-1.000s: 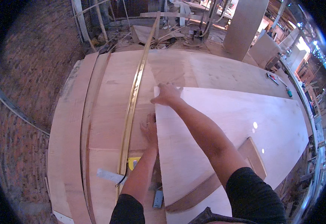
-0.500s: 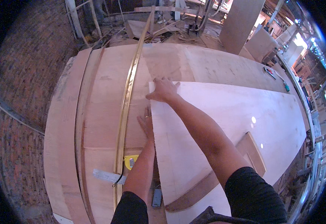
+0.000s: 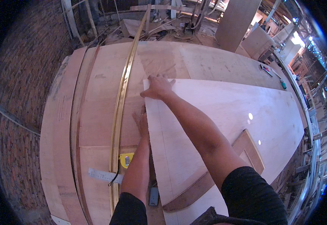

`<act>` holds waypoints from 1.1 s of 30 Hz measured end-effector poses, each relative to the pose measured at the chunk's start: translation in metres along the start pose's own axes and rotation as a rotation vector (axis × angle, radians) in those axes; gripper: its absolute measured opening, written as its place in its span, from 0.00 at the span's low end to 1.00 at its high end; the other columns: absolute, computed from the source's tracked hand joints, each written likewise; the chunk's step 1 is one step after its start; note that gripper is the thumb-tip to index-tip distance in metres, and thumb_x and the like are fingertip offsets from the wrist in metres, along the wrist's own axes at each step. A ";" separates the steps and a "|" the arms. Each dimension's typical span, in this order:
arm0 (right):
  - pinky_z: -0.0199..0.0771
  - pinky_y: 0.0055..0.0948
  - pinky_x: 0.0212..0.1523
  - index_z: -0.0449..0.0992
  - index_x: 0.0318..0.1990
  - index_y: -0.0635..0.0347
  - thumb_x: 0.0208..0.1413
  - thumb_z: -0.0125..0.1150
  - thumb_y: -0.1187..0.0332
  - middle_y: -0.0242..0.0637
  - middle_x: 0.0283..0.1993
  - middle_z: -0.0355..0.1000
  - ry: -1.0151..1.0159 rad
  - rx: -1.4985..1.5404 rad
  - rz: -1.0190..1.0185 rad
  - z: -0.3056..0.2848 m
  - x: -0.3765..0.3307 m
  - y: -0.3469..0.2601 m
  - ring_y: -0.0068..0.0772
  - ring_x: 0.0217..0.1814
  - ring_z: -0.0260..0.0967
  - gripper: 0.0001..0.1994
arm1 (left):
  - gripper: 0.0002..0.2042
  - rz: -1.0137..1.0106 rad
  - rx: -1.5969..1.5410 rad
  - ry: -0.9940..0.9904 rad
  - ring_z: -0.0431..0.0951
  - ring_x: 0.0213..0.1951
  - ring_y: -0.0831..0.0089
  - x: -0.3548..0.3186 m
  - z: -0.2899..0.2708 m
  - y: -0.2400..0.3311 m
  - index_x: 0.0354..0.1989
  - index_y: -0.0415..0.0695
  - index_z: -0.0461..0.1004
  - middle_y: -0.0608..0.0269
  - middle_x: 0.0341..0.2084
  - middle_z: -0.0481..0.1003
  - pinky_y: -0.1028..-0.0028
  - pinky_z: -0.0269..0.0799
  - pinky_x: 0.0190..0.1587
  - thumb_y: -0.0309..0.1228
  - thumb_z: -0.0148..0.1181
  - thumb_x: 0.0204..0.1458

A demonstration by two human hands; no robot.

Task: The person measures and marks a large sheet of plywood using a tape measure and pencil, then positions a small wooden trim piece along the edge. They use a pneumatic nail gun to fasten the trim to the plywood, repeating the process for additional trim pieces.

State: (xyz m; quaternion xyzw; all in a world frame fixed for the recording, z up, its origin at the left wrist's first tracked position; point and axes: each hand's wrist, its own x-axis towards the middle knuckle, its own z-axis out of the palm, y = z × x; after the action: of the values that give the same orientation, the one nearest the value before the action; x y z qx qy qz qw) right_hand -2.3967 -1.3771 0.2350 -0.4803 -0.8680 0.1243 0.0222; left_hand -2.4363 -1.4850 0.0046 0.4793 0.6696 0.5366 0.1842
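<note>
A pale plywood sheet [image 3: 208, 97] lies over larger boards, a faint pencil line running near its left edge. My right hand [image 3: 158, 88] grips its far left corner, fingers over the far edge and thumb over the left one. Beside that left edge, closer to me, my left hand [image 3: 142, 122] rests with fingers apart; the edge partly hides it. An angled wooden piece [image 3: 193, 191] lies on the sheet, partly covered by my right forearm. Left of my left forearm are a yellow tape measure [image 3: 126, 160], a metal ruler [image 3: 100, 174] and a long gold-coloured strip [image 3: 121, 93].
Underneath spreads a wide plywood board [image 3: 103, 78]. A small grey block [image 3: 153, 196] sits by the sheet's near left edge. Hand tools, one with a green handle [image 3: 283, 84], lie at the far right. A brick wall [image 3: 17, 86] stands left; wood scraps [image 3: 163, 28] lie beyond.
The whole scene has shifted slightly left and up in view. Both hands keep about the same places at the sheet's corner and left edge.
</note>
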 end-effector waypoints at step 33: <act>0.61 0.54 0.70 0.79 0.59 0.49 0.57 0.69 0.50 0.43 0.64 0.70 0.545 0.168 -0.436 0.066 -0.045 0.028 0.51 0.70 0.65 0.25 | 0.33 0.194 0.895 -0.561 0.76 0.56 0.56 -0.134 -0.218 0.120 0.56 0.46 0.78 0.54 0.50 0.76 0.50 0.62 0.59 0.50 0.77 0.43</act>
State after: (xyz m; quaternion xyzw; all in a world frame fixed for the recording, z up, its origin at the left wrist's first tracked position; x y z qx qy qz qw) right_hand -2.3597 -1.4140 0.1683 -0.2958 -0.8989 0.0548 0.3185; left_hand -2.4860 -1.7199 0.1536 0.6955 0.7108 0.0647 0.0834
